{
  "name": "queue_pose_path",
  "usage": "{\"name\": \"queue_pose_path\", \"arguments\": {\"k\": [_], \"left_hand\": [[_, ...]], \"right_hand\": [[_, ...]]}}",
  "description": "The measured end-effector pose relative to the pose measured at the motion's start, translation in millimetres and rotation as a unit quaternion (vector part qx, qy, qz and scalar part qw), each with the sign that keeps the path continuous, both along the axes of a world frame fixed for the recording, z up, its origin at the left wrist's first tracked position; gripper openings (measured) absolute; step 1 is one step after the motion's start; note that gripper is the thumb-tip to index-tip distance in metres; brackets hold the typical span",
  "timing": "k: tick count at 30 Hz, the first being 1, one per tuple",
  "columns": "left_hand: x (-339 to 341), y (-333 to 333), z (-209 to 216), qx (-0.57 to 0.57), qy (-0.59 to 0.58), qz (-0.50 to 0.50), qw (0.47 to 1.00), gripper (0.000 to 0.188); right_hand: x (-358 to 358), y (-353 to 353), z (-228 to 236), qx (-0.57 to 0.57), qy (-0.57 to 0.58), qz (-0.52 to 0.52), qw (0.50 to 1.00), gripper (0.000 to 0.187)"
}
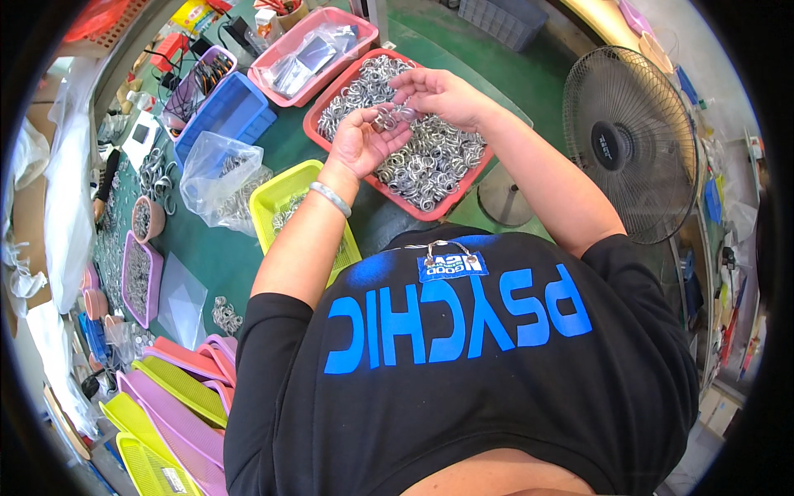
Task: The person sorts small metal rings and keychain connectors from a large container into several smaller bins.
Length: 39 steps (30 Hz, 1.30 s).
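A person in a black shirt with blue lettering looks down at a green bench (215, 256) crowded with trays. Both bare hands are raised over a red tray (318, 124) heaped with small silver metal rings (430, 161), which sits near the middle of the bench just ahead of the person. The left hand (364, 140), with a pale bangle (331, 198) on the wrist, is turned palm up with its fingers curled around a small cluster of rings (389, 118) resting in the palm. The right hand (434, 93) hovers just above and beside it, its fingers (403, 83) bent downward and pinching at the same cluster, so the two hands meet over the tray. Whether the right fingers grip a single ring or only touch the cluster is too small to tell. To the left of the red tray lies a yellow-green tray (277, 198) holding a few more rings, partly hidden by the left forearm. Beside it is a clear plastic bag (219, 165) with rings inside, and behind that a blue bin (227, 112). A pink tray (327, 21) with clear packets sits behind the red one. Stacked pink, purple and yellow-green trays (178, 388) lie at the lower left. A standing fan (628, 140) is on the right, on the green floor.
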<state>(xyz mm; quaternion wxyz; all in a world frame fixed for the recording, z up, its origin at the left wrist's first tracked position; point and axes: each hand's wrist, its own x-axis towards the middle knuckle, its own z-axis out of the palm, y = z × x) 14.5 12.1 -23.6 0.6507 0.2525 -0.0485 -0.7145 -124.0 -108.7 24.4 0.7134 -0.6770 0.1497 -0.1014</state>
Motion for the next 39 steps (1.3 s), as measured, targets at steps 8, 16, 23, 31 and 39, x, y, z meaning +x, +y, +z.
{"name": "queue_pose_path", "arguments": {"k": [8, 16, 23, 31, 39], "left_hand": [[6, 10, -16, 0.04, 0.012, 0.03, 0.999, 0.022], [11, 37, -17, 0.075, -0.096, 0.066, 0.99, 0.018], [9, 42, -23, 0.088, -0.071, 0.026, 0.993, 0.015], [-6, 40, -8, 0.071, -0.071, -0.007, 0.995, 0.025], [7, 61, -13, 0.043, -0.04, 0.006, 0.998, 0.021]], "right_hand": [[-2, 12, -8, -0.299, -0.026, 0.037, 0.953, 0.036], [-36, 32, -57, -0.578, 0.154, 0.095, 0.796, 0.041], [-43, 28, -76, -0.532, 0.113, -0.017, 0.839, 0.033], [-32, 29, -30, -0.339, 0.039, -0.043, 0.939, 0.031], [-12, 24, -24, -0.353, 0.037, -0.006, 0.935, 0.039]]}}
